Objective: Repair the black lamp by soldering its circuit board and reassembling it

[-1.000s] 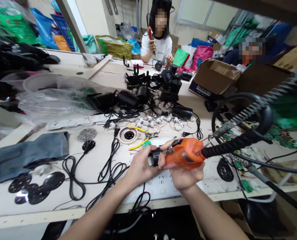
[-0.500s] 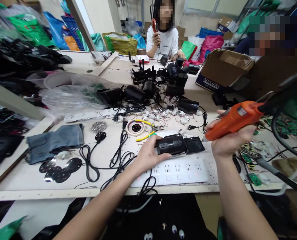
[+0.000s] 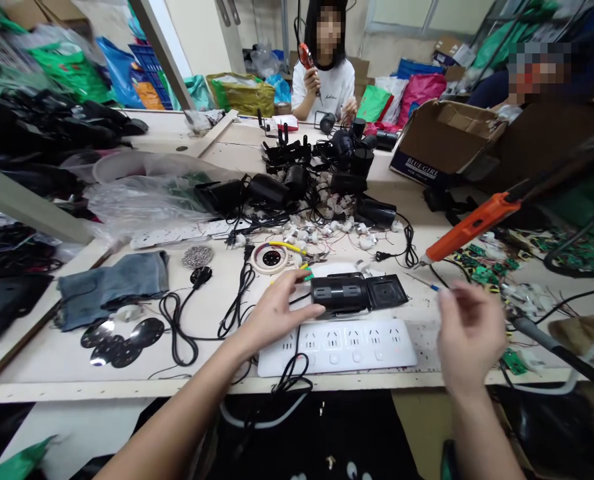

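Our left hand point(image 3: 277, 310) rests with fingers spread on the end of the black housing point(image 3: 341, 293), which lies on the surface point(image 3: 51, 360) just behind the white power strip point(image 3: 337, 347). Our right hand point(image 3: 469, 330) hangs loosely open and blurred, holding nothing we can make out, near a thin blue-tipped tool point(image 3: 424, 283). Above it the orange driver point(image 3: 469, 227) dangles from its cable. We judge it could swing into the hinged lid point(image 3: 387, 291) or our wrist, and the black cords point(image 3: 237, 307) could snag the housing.
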`<state>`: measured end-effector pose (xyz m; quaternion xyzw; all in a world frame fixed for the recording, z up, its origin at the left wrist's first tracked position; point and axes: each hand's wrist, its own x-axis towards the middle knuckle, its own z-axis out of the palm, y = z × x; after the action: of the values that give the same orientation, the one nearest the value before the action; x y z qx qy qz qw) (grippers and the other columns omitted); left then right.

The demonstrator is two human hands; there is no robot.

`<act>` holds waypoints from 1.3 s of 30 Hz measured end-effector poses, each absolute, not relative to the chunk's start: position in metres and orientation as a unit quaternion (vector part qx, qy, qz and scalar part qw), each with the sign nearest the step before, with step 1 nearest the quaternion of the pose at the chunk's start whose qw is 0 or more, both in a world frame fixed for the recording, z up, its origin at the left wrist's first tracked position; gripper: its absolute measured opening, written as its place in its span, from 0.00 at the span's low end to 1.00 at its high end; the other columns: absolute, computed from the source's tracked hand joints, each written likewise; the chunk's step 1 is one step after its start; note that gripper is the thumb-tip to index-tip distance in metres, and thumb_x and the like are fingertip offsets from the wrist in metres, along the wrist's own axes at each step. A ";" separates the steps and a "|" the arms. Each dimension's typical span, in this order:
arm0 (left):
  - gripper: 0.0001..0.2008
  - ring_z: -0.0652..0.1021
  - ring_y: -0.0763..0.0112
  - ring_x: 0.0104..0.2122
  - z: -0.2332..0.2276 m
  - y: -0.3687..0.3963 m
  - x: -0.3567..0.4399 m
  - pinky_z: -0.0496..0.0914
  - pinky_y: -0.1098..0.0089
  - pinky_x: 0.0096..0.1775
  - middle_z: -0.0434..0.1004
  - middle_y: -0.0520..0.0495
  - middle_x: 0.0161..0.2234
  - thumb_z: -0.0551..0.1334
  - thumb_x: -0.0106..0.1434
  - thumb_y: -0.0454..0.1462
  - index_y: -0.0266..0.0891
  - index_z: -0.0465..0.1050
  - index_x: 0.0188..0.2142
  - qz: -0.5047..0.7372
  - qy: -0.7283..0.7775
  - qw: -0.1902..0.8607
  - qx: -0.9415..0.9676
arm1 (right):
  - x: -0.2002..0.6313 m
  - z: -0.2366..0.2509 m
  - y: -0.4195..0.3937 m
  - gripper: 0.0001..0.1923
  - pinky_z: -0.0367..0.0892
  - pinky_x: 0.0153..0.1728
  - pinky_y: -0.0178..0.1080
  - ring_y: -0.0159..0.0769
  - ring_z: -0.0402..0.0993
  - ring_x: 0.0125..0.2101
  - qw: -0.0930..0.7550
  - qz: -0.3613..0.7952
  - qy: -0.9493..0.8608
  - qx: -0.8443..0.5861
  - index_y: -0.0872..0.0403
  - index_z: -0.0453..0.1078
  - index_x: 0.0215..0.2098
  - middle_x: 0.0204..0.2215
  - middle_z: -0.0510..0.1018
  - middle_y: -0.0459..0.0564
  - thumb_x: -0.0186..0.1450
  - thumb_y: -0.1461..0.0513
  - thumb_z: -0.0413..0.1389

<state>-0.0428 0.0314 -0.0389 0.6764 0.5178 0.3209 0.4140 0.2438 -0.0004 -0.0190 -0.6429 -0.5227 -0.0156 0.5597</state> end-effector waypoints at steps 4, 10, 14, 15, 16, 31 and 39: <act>0.28 0.71 0.57 0.57 -0.037 0.022 -0.070 0.66 0.54 0.59 0.68 0.41 0.58 0.66 0.59 0.47 0.41 0.64 0.55 0.347 0.521 0.432 0.650 | 0.188 -0.034 -0.055 0.06 0.67 0.28 0.36 0.36 0.73 0.27 0.450 0.123 -0.746 -0.475 0.53 0.72 0.38 0.28 0.77 0.49 0.69 0.67 0.53; 0.36 0.66 0.55 0.61 -0.036 0.036 -0.057 0.61 0.53 0.62 0.64 0.39 0.61 0.69 0.55 0.41 0.41 0.60 0.61 0.299 0.478 0.351 0.747 | 0.126 -0.049 -0.085 0.19 0.56 0.22 0.36 0.36 0.67 0.17 0.249 0.307 -0.769 -0.503 0.54 0.69 0.26 0.16 0.70 0.46 0.71 0.54 0.52; 0.33 0.70 0.57 0.57 -0.036 0.042 -0.037 0.63 0.57 0.59 0.69 0.42 0.57 0.70 0.54 0.40 0.42 0.64 0.58 0.265 0.442 0.347 0.784 | 0.108 -0.052 -0.081 0.17 0.53 0.23 0.36 0.33 0.60 0.17 0.269 0.385 -0.694 -0.546 0.54 0.69 0.25 0.15 0.65 0.43 0.69 0.54 0.52; 0.32 0.71 0.57 0.55 -0.037 0.042 -0.034 0.65 0.58 0.58 0.71 0.43 0.55 0.70 0.54 0.41 0.42 0.65 0.58 0.265 0.439 0.351 0.783 | 0.106 -0.051 -0.079 0.16 0.53 0.23 0.35 0.32 0.60 0.18 0.288 0.416 -0.670 -0.543 0.54 0.68 0.25 0.16 0.65 0.43 0.68 0.55 0.52; 0.31 0.72 0.58 0.54 -0.038 0.042 -0.032 0.66 0.59 0.56 0.71 0.43 0.54 0.70 0.55 0.41 0.42 0.66 0.57 0.266 0.438 0.352 0.783 | 0.106 -0.049 -0.077 0.15 0.54 0.23 0.35 0.32 0.60 0.19 0.307 0.449 -0.645 -0.537 0.54 0.68 0.25 0.17 0.65 0.43 0.67 0.56 0.52; 0.29 0.72 0.56 0.49 -0.055 0.020 -0.018 0.69 0.56 0.51 0.69 0.44 0.48 0.71 0.52 0.43 0.41 0.66 0.52 0.332 0.548 0.283 0.713 | 0.190 -0.022 -0.040 0.22 0.67 0.25 0.35 0.36 0.68 0.25 0.459 0.494 -0.479 -0.562 0.54 0.67 0.31 0.25 0.71 0.47 0.66 0.44 0.56; 0.28 0.72 0.56 0.49 -0.062 0.011 -0.004 0.70 0.57 0.51 0.68 0.43 0.47 0.71 0.54 0.43 0.41 0.64 0.52 0.357 0.579 0.230 0.696 | 0.212 -0.037 -0.015 0.14 0.65 0.30 0.41 0.38 0.68 0.27 0.294 0.191 -0.722 -0.597 0.53 0.68 0.30 0.29 0.70 0.49 0.69 0.53 0.52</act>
<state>-0.0041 0.0115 -0.0622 0.6956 0.5792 0.3573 0.2304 0.2121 -0.0147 -0.0366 -0.5966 -0.7221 0.1910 0.2936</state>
